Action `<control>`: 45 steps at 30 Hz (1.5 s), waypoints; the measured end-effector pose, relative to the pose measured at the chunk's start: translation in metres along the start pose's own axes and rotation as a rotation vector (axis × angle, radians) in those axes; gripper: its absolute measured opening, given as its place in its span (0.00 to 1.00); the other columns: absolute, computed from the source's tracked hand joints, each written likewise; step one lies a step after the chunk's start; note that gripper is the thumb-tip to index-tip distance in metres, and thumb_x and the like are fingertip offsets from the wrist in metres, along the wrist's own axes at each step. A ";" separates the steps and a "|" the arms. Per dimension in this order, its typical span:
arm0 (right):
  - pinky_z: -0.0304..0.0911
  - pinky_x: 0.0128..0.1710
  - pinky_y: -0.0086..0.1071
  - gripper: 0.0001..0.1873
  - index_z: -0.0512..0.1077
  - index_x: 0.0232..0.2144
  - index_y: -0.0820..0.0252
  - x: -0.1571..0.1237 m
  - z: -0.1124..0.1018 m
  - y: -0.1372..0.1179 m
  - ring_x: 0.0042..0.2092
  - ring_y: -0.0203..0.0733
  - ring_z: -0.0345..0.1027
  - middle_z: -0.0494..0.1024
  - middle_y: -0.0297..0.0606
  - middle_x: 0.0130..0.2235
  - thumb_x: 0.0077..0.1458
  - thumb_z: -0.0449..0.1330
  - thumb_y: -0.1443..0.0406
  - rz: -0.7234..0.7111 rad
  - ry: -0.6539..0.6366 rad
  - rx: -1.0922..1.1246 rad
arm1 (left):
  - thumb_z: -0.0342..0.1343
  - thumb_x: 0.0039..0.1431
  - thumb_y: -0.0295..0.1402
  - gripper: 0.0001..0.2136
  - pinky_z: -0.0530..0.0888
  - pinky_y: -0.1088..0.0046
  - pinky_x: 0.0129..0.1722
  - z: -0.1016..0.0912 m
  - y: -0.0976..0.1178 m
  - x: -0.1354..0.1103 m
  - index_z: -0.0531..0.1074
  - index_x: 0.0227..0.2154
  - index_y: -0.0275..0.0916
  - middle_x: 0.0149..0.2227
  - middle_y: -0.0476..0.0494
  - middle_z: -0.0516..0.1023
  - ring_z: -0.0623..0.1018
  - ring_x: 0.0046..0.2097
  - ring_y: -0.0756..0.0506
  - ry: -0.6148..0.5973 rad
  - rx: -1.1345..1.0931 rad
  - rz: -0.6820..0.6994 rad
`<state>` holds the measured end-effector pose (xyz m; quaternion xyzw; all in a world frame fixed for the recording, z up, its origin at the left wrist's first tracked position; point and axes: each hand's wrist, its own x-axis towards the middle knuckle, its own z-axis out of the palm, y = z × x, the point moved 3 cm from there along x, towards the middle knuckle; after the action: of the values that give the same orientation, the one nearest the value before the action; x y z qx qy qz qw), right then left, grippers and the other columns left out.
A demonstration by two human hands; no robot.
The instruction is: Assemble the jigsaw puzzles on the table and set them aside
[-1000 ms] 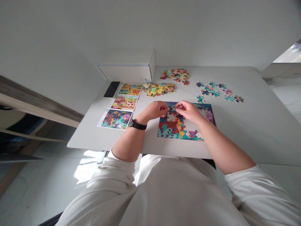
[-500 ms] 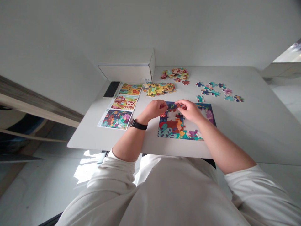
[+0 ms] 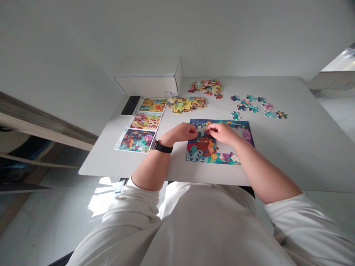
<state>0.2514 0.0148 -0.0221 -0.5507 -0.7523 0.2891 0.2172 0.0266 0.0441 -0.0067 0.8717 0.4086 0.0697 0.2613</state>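
Note:
A partly assembled jigsaw puzzle [image 3: 206, 149] with a dark blue border and a brown bear lies on the table before me. At its left side my left hand [image 3: 186, 131] is closed, its fingertips pinching the left edge of a small dark puzzle section [image 3: 203, 135]. My right hand [image 3: 222, 132] is closed as well, thumb and fingers at the section's right edge. The section sits low against the bear part; whether it is fully flat I cannot tell. White gaps show above it and to the right, partly hidden by my right hand.
Loose dark and teal pieces [image 3: 251, 105] lie at the back right. Two piles, yellow pieces [image 3: 187, 104] and reddish pieces [image 3: 206, 86], lie behind the puzzle. Picture sheet [image 3: 142, 125], black phone [image 3: 131, 105] and white box [image 3: 146, 85] are to the left.
Both hands have moved slightly toward me, bringing the dark section down against the bear part. The gap that was below the section is covered, and a white gap shows above it.

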 end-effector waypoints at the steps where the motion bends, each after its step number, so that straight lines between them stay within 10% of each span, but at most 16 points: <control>1: 0.70 0.43 0.34 0.12 0.86 0.42 0.53 0.000 0.001 -0.001 0.40 0.44 0.81 0.89 0.36 0.40 0.63 0.62 0.69 -0.003 -0.004 -0.003 | 0.56 0.59 0.39 0.12 0.60 0.69 0.30 0.001 0.000 0.000 0.79 0.27 0.39 0.23 0.48 0.74 0.67 0.27 0.48 -0.002 0.000 0.001; 16: 0.74 0.52 0.46 0.25 0.79 0.60 0.53 0.000 -0.006 -0.005 0.42 0.47 0.76 0.82 0.44 0.54 0.60 0.64 0.66 -0.225 0.235 0.035 | 0.55 0.62 0.38 0.12 0.65 0.71 0.32 -0.009 0.004 0.002 0.79 0.30 0.38 0.27 0.46 0.79 0.71 0.31 0.47 0.321 -0.129 -0.079; 45: 0.69 0.63 0.53 0.22 0.83 0.58 0.54 0.006 0.009 0.008 0.56 0.59 0.74 0.82 0.47 0.55 0.62 0.69 0.62 -0.224 0.200 -0.248 | 0.55 0.68 0.31 0.14 0.76 0.66 0.50 -0.008 -0.009 -0.004 0.84 0.48 0.40 0.46 0.38 0.85 0.82 0.45 0.41 0.282 0.154 -0.071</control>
<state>0.2498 0.0205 -0.0343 -0.5119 -0.8134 0.1122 0.2523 0.0150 0.0494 -0.0038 0.8557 0.4761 0.1505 0.1359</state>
